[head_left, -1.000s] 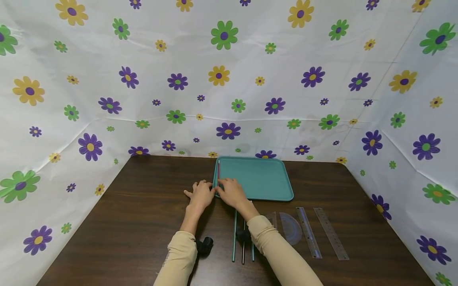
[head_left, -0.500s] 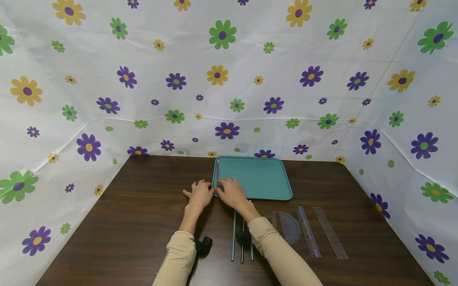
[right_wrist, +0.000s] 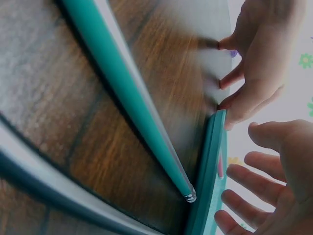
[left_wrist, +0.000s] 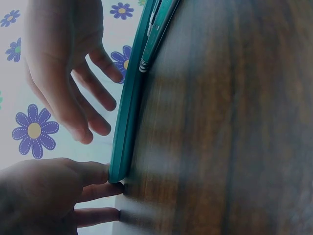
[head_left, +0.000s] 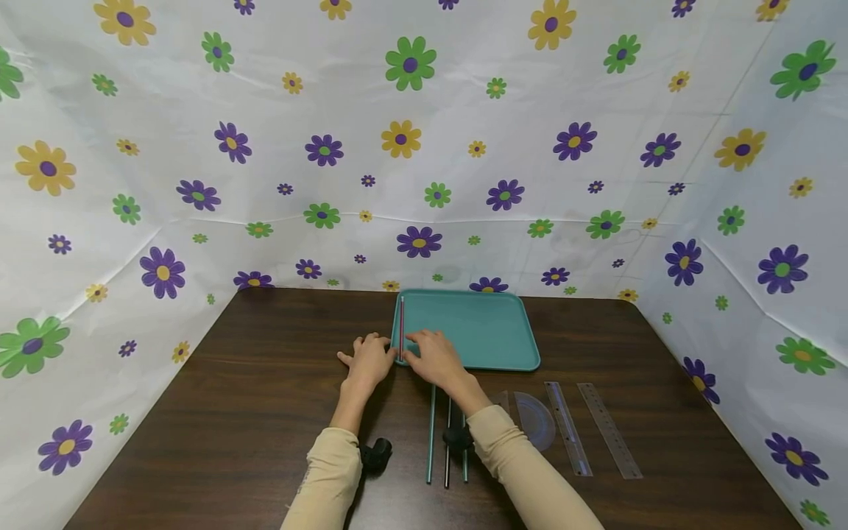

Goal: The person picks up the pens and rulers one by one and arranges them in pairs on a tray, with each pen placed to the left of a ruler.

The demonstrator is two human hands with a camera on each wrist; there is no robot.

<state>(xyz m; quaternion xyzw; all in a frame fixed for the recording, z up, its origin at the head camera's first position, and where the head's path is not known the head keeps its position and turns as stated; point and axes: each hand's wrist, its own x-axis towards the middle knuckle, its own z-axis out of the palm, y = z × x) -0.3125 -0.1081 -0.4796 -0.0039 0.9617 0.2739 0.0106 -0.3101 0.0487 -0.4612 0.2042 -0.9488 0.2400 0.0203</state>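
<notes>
A reddish pencil lies along the left side of the teal tray. My left hand is at the tray's near left corner. In the left wrist view its thumb is at the tray rim and its fingertips reach down to the table. Just right of the pencil is my right hand; its fingers are spread and hold nothing in the right wrist view. Two teal pencils, one at the left, and a dark pencil lie on the table below the right hand, partly covered by its arm and wrist camera.
To the right on the brown table lie a clear protractor, a ruler with a bluish strip and another clear ruler. A clear set square is partly hidden by the right sleeve. Flowered cloth rises behind the table.
My right hand has moved slightly right, and its thumb and fingers have come away from the reddish pencil. The left hand stays at the tray corner.
</notes>
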